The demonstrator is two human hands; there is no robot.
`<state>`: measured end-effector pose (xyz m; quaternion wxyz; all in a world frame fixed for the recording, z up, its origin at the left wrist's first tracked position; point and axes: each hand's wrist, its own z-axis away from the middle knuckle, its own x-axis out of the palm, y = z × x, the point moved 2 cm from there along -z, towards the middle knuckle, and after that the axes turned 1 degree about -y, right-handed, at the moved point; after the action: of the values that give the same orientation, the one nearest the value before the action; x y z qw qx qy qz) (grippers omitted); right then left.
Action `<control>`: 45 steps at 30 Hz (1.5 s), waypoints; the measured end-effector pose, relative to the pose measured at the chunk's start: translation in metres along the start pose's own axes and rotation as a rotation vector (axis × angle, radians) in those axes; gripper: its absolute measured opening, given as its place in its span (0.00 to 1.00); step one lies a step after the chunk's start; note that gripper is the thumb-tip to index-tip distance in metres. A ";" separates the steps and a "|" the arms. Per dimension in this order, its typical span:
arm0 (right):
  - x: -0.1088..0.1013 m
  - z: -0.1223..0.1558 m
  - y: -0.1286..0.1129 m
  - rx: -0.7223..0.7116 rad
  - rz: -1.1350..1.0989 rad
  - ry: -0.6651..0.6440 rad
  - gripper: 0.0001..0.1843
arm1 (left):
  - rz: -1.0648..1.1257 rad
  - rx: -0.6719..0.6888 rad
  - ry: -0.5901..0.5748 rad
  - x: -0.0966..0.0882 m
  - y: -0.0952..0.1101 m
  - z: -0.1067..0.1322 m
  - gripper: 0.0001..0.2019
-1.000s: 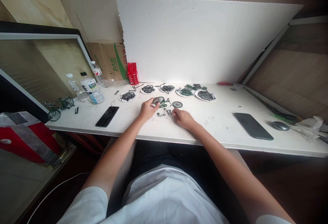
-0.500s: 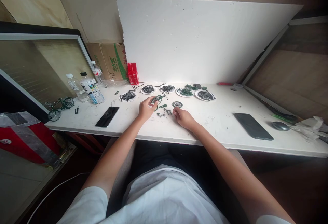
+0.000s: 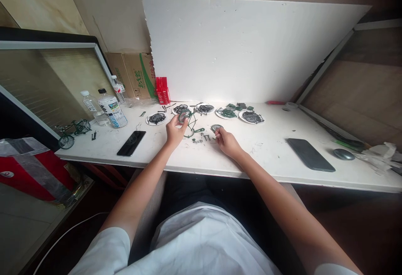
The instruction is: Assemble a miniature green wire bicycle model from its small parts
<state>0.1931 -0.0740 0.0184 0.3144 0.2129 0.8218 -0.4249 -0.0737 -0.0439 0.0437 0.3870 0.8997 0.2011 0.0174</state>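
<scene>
My left hand (image 3: 176, 132) is closed around a green miniature bicycle frame (image 3: 192, 120), its thumb and fingers at the spoked wheel on the frame's left side. The frame is lifted and tilted above the white table. On the right, my right hand (image 3: 226, 142) has its fingers pinched at the near edge of a loose toy wheel (image 3: 215, 127), partly covering it. Between the hands lie a green chain-guard-like piece (image 3: 199, 130) and small dark parts (image 3: 206, 137), too small to name.
Paper plates with black and green parts, such as the rightmost plate (image 3: 241, 118), line the back. A finished miniature bicycle (image 3: 74, 132), bottles (image 3: 113, 109) and a phone (image 3: 132, 143) are at left. A dark slab (image 3: 310, 154) and mouse (image 3: 344, 154) are at right.
My left hand has moved left and raised the bicycle frame, turning it more upright. The fingers of my right hand have moved up onto the loose wheel.
</scene>
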 end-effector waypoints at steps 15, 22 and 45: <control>-0.003 -0.002 0.002 0.060 -0.102 0.092 0.02 | 0.386 -0.303 -0.110 0.002 0.002 -0.019 0.29; -0.005 -0.004 -0.002 0.113 -0.303 0.124 0.07 | 0.610 -0.541 -0.491 0.013 0.017 -0.003 0.24; -0.020 -0.003 -0.023 0.013 -0.102 0.128 0.15 | 0.793 -0.640 -0.855 0.039 0.048 0.032 0.22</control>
<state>0.1925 -0.0853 0.0468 0.2379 0.1994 0.8472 -0.4311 -0.0149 -0.0805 0.0501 0.6451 0.6739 -0.3314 -0.1410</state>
